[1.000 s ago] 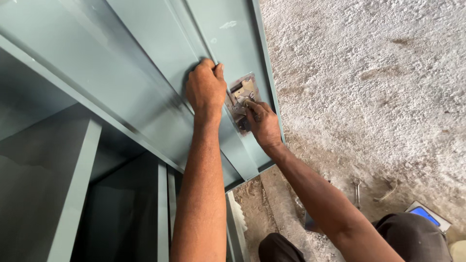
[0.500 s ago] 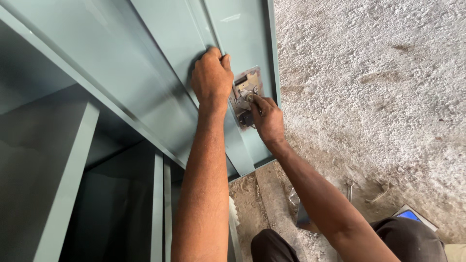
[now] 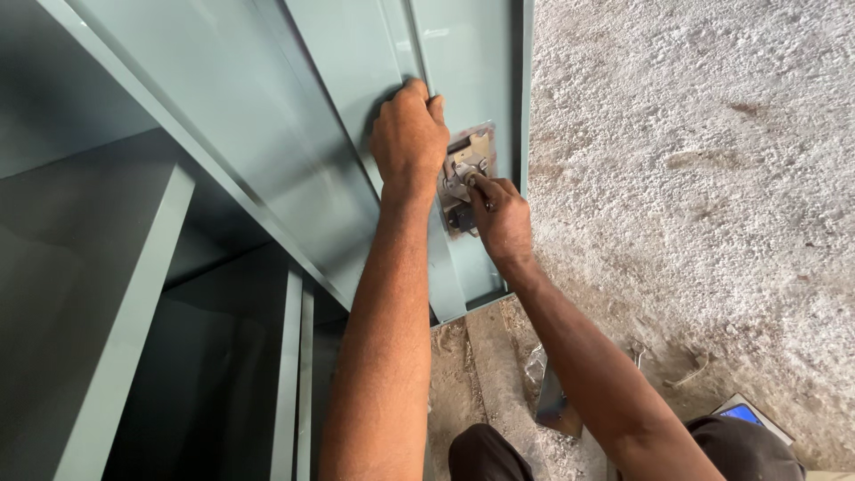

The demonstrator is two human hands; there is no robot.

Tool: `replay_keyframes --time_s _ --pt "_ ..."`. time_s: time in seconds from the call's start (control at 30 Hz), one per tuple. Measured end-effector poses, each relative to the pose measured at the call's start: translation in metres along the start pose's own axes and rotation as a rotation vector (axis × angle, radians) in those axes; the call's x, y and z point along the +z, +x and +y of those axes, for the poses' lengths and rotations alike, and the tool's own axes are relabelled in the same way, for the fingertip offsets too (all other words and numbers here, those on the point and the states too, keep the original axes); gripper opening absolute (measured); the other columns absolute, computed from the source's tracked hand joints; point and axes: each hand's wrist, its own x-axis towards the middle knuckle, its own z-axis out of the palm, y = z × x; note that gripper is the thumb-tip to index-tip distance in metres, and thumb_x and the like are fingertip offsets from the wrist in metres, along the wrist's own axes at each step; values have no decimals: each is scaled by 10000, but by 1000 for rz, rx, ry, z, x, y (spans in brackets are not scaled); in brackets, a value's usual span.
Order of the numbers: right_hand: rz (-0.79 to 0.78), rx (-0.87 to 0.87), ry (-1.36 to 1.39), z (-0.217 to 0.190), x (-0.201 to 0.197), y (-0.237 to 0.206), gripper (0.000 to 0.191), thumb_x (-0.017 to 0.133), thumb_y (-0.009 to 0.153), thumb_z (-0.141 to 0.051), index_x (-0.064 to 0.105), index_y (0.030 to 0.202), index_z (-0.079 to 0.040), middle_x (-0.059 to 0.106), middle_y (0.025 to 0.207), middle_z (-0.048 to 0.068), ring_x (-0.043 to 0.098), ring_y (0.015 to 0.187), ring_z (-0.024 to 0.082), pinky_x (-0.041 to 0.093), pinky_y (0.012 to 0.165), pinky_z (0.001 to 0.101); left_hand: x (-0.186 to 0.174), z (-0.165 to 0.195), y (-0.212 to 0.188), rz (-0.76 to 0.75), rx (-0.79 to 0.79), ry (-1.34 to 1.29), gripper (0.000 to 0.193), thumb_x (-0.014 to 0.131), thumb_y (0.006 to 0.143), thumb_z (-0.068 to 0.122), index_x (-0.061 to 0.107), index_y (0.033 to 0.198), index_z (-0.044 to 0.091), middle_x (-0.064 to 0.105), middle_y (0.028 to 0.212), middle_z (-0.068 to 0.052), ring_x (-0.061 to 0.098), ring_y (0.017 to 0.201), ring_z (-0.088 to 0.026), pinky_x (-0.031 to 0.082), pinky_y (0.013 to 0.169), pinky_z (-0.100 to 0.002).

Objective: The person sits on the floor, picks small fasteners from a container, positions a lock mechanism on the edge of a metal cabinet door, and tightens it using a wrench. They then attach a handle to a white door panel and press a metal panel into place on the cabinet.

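Hands at work on a grey-green metal cabinet door (image 3: 267,116). I see my left hand (image 3: 408,134) clenched over a raised rib of the door, just beside the rusty lock plate (image 3: 467,178). My right hand (image 3: 502,218) pinches a small metal part, perhaps a key or bolt, against that plate. The lock looks mounted, though fastening seems unfinished. My fingers hide the part itself; a flat device (image 3: 748,417) below is cut off.
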Motion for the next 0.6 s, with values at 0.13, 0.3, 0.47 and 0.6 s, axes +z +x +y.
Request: replay_keyframes --time_s 0.13,0.3,0.47,0.6 --pt "9 -17 -48 0 1 1 248 725 955 -142 744 1178 -33 730 1069 144 745 887 264 611 793 359 1 0 1 10 8 13 193 712 934 250 654 915 67 750 874 -164 724 866 -396 561 721 -516" --pt "41 -9 -47 1 2 2 241 742 947 -154 758 1158 -39 741 1020 147 747 845 259 600 758 362 3 1 2 8 -2 -6 187 710 930 244 657 932 64 750 883 -161 729 872 -389 570 721 -507" --pt "27 53 5 2 0 2 268 747 934 -187 762 1151 -31 745 963 162 750 804 220 599 727 338 7 1 2 4 -15 -15 190 707 932 247 661 948 63 755 893 -162 734 881 -385 577 734 -499" --pt "1 139 14 1 1 5 276 741 953 -217 763 1156 -31 740 945 168 735 786 205 591 699 336 8 0 2 24 8 -19 189 709 930 244 664 944 61 758 889 -165 737 876 -385 580 734 -500"
